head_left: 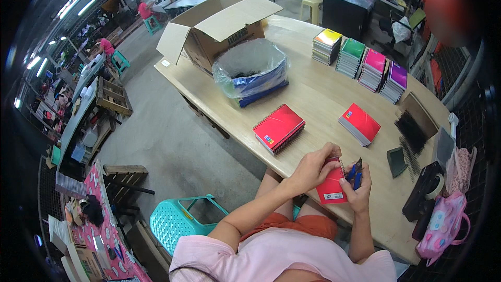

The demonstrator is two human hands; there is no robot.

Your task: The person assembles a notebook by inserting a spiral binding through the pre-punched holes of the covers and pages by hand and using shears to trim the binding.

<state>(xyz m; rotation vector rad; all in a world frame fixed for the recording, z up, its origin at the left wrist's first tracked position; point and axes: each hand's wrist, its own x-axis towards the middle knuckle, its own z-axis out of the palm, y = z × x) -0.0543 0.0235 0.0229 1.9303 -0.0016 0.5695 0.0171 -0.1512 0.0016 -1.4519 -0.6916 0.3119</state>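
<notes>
My left hand (315,168) is closed on the upper edge of a small red spiral notebook (330,188), its fingers at the coil side. My right hand (360,192) has blue-handled cutting pliers (355,172) in it, dark jaws pointing up. The right thumb also rests on the notebook's right side. Both hands are above the table's near edge. Just beyond the left hand lies a stack of red spiral notebooks (280,125). Farther right sits a red-covered block of pages (361,124), on which no coil shows.
The wooden table (308,102) also bears a plastic-lined blue box (250,91), an open carton (201,47), notebook stacks (350,55) in several colours, black coils (411,131), a dark pouch (396,162), a tape roll (435,187) and a pink pencil case (443,224). A turquoise stool (180,224) stands left.
</notes>
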